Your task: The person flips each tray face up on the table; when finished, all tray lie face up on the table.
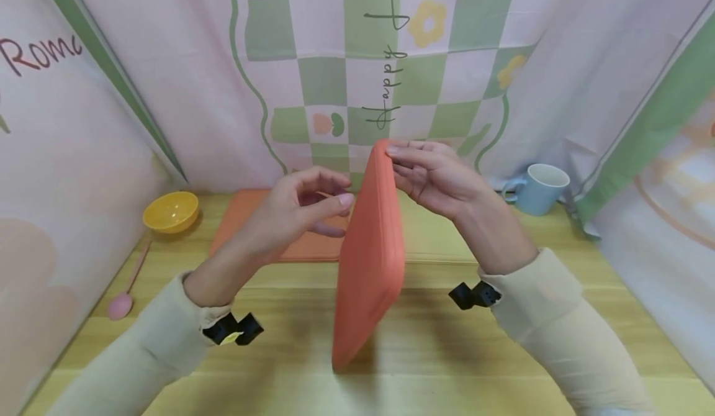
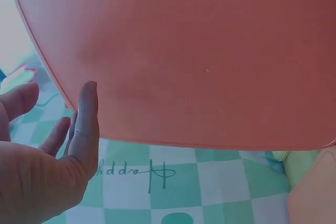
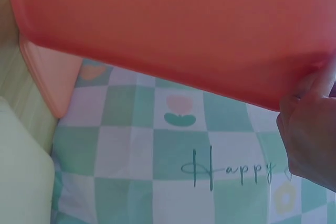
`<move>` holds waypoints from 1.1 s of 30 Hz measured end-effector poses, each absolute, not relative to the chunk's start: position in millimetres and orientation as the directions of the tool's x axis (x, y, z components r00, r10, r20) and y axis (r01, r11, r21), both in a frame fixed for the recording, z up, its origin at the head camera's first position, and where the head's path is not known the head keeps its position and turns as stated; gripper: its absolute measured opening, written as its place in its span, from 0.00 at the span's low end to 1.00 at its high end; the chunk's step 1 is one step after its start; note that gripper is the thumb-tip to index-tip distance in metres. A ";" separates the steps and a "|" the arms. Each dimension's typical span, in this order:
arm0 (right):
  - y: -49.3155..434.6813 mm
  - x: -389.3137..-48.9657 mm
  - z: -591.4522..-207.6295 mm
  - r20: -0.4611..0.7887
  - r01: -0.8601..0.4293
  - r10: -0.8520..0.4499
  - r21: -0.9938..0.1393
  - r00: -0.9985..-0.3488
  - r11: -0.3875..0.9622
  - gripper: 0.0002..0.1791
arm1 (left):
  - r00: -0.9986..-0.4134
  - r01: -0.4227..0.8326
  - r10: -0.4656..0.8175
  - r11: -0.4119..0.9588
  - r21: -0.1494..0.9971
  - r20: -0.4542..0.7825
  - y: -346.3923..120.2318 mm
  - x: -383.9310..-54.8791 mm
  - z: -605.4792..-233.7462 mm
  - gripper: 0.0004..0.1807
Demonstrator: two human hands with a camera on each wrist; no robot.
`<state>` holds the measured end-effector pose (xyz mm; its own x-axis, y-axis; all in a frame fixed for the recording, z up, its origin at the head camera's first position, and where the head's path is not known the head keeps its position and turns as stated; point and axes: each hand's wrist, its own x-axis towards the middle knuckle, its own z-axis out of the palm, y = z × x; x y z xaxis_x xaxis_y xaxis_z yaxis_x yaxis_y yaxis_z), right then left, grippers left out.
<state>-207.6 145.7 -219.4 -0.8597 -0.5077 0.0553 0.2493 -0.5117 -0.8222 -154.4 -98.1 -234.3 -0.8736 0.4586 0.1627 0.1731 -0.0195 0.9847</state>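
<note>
A flat orange-red case (image 1: 371,242) with rounded corners and a seamed edge, like a laptop sleeve, stands tilted on its narrow side above the table. My right hand (image 1: 441,177) pinches its upper far corner, thumb on the edge; in the right wrist view the right hand (image 3: 310,129) is partly cut off. To the left of the case is my left hand (image 1: 296,208), fingers loosely bent and holding nothing. The left wrist view shows the left hand (image 2: 58,166) near the case's broad face (image 2: 199,56); whether a fingertip touches it I cannot tell.
Behind the case lies a flat mat, orange on the left (image 1: 240,217) and yellow-green on the right (image 1: 436,239). A yellow bowl (image 1: 170,212) and a pink spoon (image 1: 120,305) are at the left. A blue mug (image 1: 539,190) stands back right. Printed curtains (image 1: 324,81) enclose the wooden table (image 1: 268,341).
</note>
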 end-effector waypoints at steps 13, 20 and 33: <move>107.0 -210.3 -208.7 0.000 0.271 -0.505 -0.845 -0.863 -0.462 0.09 | -0.905 0.130 0.409 0.016 0.991 0.112 -101.5 -147.1 -215.9 0.23; 94.1 -213.3 -212.9 0.024 0.202 -0.525 -0.907 -0.851 -0.369 0.07 | -0.926 0.075 0.376 0.136 0.988 0.018 -105.3 -142.0 -211.4 0.32; 105.9 -215.1 -283.7 -0.197 0.305 -0.547 -0.946 -0.814 -0.113 0.25 | -0.928 0.067 0.372 0.097 0.993 0.026 -124.6 -141.0 -214.2 0.33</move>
<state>-215.1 105.9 -283.7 -0.8136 -0.5470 -0.1969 0.3050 -0.1132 -0.9456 -141.0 -124.6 -214.2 -0.9277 0.3724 0.0264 0.0674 0.0973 0.9930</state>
